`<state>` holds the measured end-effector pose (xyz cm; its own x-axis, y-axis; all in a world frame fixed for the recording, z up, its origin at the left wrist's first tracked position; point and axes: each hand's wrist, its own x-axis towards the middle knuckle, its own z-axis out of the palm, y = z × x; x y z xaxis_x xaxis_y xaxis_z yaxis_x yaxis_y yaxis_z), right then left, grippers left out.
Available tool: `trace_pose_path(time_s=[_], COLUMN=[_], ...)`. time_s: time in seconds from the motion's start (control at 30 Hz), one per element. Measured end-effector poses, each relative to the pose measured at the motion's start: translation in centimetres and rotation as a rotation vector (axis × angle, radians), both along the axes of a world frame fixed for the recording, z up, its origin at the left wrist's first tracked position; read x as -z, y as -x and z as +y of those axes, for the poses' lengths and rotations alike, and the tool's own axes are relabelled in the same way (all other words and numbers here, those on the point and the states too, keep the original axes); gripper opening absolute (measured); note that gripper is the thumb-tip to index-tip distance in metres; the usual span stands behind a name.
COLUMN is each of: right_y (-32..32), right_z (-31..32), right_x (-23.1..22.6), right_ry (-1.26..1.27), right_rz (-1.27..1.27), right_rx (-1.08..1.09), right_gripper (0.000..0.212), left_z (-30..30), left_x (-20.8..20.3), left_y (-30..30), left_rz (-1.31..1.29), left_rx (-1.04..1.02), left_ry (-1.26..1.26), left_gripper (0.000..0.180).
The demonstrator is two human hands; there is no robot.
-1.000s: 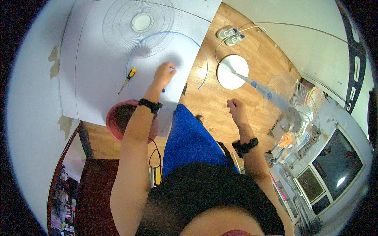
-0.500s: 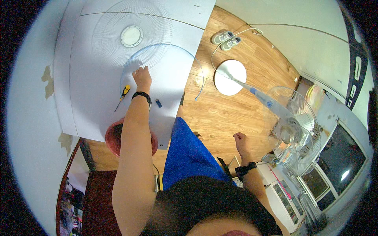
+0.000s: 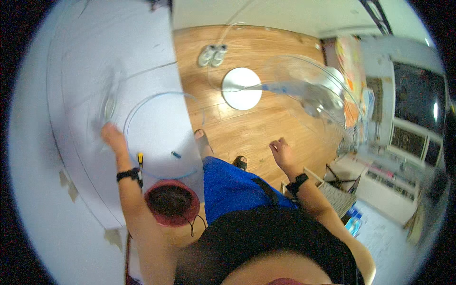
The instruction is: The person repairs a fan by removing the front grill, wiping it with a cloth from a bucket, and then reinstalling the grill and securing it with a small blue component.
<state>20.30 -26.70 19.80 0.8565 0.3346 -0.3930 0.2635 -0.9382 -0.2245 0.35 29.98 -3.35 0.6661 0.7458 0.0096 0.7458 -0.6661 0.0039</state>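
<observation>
My left hand [image 3: 113,137] is closed on the rim of a round wire fan grille [image 3: 110,102], which stands nearly edge-on over the white table and is smeared by motion. To the right of this hand, a thin blue ring [image 3: 164,93] lies on the table and reaches past its edge. A yellow-and-black screwdriver [image 3: 140,158] and a small dark blue piece [image 3: 175,155] lie within the ring's curve. My right hand [image 3: 281,153] hangs over the floor to the right, its fingers loosely bent and apart, with nothing seen in it.
A standing fan [image 3: 308,95], blurred, rises from a round white base [image 3: 242,89] on the wooden floor. White shoes [image 3: 212,55] sit beyond it. A reddish bin [image 3: 173,223] with a dark inside stands by the table's near end. A woven-topped stool [image 3: 337,197] is at my right.
My left hand has taken the fan grille, which lay flat, and swung it up on edge toward the left. My head view has turned. The right hand still hangs at my side.
</observation>
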Motion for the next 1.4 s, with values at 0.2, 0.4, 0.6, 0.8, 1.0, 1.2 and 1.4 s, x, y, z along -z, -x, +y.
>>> trace_pose_path(time_s=[0.2, 0.4, 0.6, 0.8, 1.0, 1.2, 1.4], right_y=[0.3, 2.4, -0.1, -6.2, -9.8, -10.9, -12.7], right_z=[-5.0, -12.5, -19.8, -23.5, -23.0, -20.8, -18.4], right_x=[-3.1, -4.1, -7.2, -13.8, -19.5, -21.6, -21.6], right_ry=[-0.154, -0.224, -0.237, -0.317, -0.454, -0.719, -0.803], right_rz=[-0.121, -0.191, -0.162, -0.432, -0.558, -0.501, -0.498], right_rx=[0.085, 0.175, 0.323, 0.300, 0.222, 0.141, -0.068], right_gripper=[0.006, 0.007, 0.009, 0.013, 0.014, 0.013, 0.012], left_z=[3.0, -3.3, -19.2, -31.0, -40.7, -45.5, -47.5], left_x=[-23.8, -35.5, -44.3, -46.3, -46.7, -46.5, -48.2], left_y=[-6.7, -9.3, -14.4, -20.2, -25.4, -28.5, -29.3], left_rz=[-0.377, -0.514, -0.389, -0.380, -0.348, -0.331, -0.316], left_rx=[-0.058, 0.410, 0.792, 1.114, 1.206, 1.244, 1.234], left_ry=[-0.063, 0.249, 0.446, 0.581, 0.784, 0.799, 0.757], left_gripper=[0.026, 0.023, 0.024, 0.016, 0.014, 0.012, 0.010])
